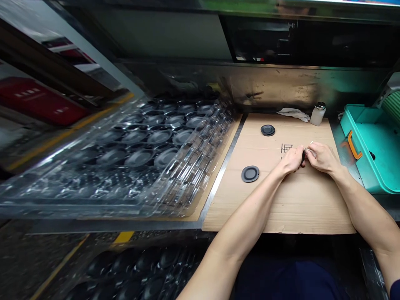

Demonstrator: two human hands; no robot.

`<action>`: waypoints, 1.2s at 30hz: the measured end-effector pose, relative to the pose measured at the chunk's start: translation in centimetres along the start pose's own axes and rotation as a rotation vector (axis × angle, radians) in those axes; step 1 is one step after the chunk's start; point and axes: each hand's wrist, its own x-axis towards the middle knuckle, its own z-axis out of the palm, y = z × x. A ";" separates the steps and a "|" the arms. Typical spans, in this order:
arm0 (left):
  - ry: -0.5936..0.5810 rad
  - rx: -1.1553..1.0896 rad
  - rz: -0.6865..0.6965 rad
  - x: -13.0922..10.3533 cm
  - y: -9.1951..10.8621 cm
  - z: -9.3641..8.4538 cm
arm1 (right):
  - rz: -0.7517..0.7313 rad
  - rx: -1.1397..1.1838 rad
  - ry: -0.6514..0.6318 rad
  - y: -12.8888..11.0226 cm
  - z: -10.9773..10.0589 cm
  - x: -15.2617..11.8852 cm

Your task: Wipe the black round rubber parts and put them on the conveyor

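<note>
Over the right half of a cardboard sheet [300, 208], my two hands meet. My left hand [293, 159] is closed on a small black part [303, 159], seen edge-on between the hands. My right hand [323, 157] is closed beside it, pinching something thin and pale whose shape is hard to make out. Left of the hands, one round black part [250, 173] lies flat on the cardboard. Another round black part [268, 130] lies farther back.
Clear plastic trays [175, 183] holding several round black parts stand at the left. A bottle [318, 113] and a white cloth [293, 113] are at the back. At right sits a teal bin [368, 166] with an orange handle. More black parts show below the table's edge.
</note>
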 end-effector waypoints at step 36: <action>0.082 -0.293 -0.120 0.6 -0.7 0.8 | -0.087 -0.124 0.023 -0.4 1.1 0.4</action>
